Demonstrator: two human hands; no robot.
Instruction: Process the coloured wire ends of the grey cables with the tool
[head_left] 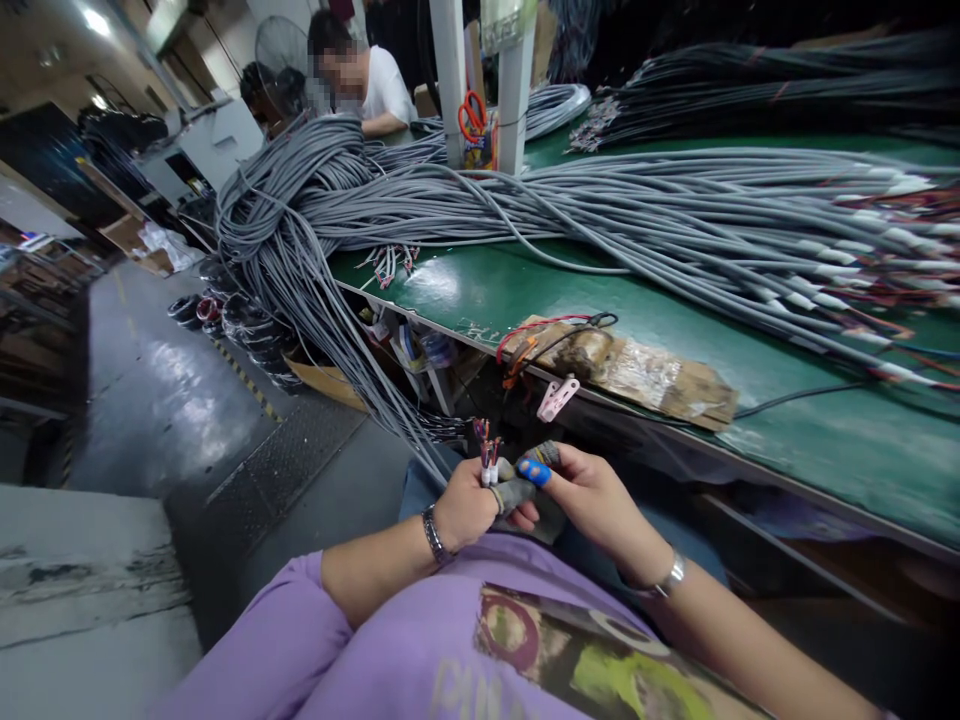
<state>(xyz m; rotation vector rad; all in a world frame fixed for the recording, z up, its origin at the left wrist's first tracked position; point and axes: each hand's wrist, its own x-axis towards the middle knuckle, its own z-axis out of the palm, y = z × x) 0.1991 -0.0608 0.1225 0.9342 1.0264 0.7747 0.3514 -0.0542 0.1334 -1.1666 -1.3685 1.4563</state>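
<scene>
Held low over my lap, my left hand [469, 505] is closed around the ends of several grey cables. White-wrapped cable ends [490, 472] with coloured wires stick up between its thumb and fingers. My right hand [589, 495] meets it from the right, thumb and forefinger pinched together. Blue tape covers the right thumb, and grey finger covers are on fingers of both hands. Whatever lies inside the right pinch is hidden or too small to make out. Grey cables [375, 365] hang off the bench edge and run down toward my left hand.
A large bundle of grey cables [450, 205] lies along the green bench [840, 460]. On its near edge are a taped cardboard piece [660, 385] and a pink clip [558, 398]. Orange-handled scissors [472, 115] stand by a post. A co-worker [386, 90] sits across the bench.
</scene>
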